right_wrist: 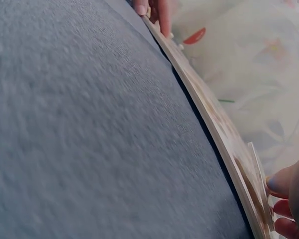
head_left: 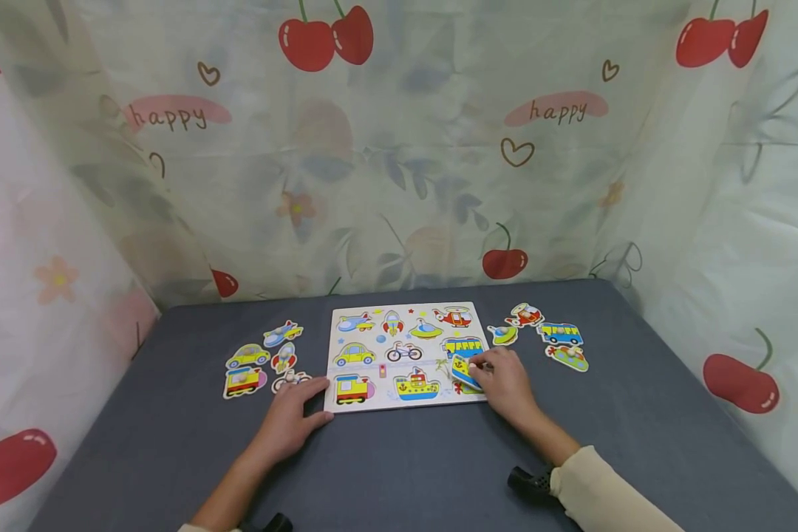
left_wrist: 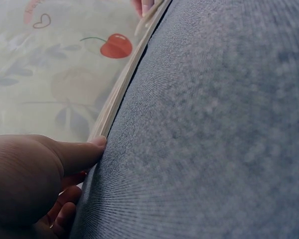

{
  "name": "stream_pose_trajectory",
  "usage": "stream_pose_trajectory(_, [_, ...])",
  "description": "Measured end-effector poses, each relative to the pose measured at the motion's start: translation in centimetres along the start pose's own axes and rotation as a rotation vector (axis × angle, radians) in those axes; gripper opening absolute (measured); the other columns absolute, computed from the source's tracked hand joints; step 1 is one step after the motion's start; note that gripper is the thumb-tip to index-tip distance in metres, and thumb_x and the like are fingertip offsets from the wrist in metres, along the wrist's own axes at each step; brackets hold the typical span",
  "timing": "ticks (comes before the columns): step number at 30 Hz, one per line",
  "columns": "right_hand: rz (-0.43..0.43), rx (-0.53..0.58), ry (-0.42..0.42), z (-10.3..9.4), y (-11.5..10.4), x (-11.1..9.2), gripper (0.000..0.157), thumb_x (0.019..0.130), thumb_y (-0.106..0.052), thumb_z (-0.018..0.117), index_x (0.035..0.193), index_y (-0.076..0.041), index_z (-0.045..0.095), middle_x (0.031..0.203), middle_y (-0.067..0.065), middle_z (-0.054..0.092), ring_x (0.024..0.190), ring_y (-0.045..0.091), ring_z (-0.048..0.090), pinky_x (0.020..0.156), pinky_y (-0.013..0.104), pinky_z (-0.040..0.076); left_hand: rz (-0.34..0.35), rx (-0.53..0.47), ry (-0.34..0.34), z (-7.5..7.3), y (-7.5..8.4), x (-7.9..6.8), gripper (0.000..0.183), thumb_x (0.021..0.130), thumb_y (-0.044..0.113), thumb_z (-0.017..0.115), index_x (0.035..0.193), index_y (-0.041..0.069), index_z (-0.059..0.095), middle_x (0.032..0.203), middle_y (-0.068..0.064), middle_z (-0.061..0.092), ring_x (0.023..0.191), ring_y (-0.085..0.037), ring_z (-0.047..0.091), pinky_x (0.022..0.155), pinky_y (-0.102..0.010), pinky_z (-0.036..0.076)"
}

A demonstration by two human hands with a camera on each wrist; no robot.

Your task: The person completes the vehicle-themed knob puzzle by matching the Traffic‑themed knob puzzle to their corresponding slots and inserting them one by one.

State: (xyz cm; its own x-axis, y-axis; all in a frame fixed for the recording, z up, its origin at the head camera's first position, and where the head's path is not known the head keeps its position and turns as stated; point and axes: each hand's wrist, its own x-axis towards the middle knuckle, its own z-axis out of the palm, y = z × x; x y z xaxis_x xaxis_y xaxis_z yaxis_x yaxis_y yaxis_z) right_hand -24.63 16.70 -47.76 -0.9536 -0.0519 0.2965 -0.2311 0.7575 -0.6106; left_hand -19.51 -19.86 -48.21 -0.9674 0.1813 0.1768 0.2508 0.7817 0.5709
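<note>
A wooden puzzle board (head_left: 375, 356) with printed vehicle pictures lies on the grey cloth. My right hand (head_left: 505, 380) pinches a yellow and blue boat puzzle piece (head_left: 462, 369) and holds it tilted over the board's lower right part, covering some of the picture there. Side-on in the right wrist view, that flat piece (right_wrist: 260, 184) is just above the board. My left hand (head_left: 289, 421) rests at the board's lower left corner, thumb and forefinger spread and touching its edges. In the left wrist view, the thumb (left_wrist: 82, 153) lies straight against the wooden edge.
Left of the board lie loose pieces: a plane (head_left: 282, 334), car (head_left: 247, 356), rocket (head_left: 284, 358), train (head_left: 244, 381) and partly covered bicycle (head_left: 291, 380). To its right are a helicopter (head_left: 524, 315), bus (head_left: 560, 334), yellow-green piece (head_left: 503, 335) and green piece (head_left: 567, 358). Curtains (head_left: 399, 185) surround the table.
</note>
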Motion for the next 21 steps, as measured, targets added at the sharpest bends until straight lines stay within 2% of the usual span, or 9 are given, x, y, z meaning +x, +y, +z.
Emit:
stream_pose_trajectory(9, [-0.072, 0.018, -0.009, 1.1, -1.4, -0.4, 0.009, 0.085, -0.011, 0.074, 0.094, -0.008, 0.076, 0.087, 0.0, 0.06, 0.082, 0.019, 0.048, 0.07, 0.035, 0.04, -0.011, 0.005, 0.002, 0.0, 0.1, 0.0, 0.054, 0.079, 0.016, 0.081, 0.128, 0.003, 0.063, 0.131, -0.011, 0.06, 0.117, -0.033, 0.049, 0.098, -0.049, 0.037])
stream_pose_trajectory(21, [-0.188, 0.002, -0.009, 2.7, -2.8, -0.5, 0.007, 0.081, -0.009, 0.077, 0.087, -0.011, 0.076, 0.087, -0.001, 0.06, 0.084, 0.019, 0.05, 0.075, 0.038, 0.041, -0.02, 0.01, -0.011, 0.1, 0.1, 0.1, 0.054, 0.08, 0.017, 0.081, 0.129, 0.004, 0.062, 0.132, -0.01, 0.059, 0.118, -0.032, 0.048, 0.099, -0.05, 0.037])
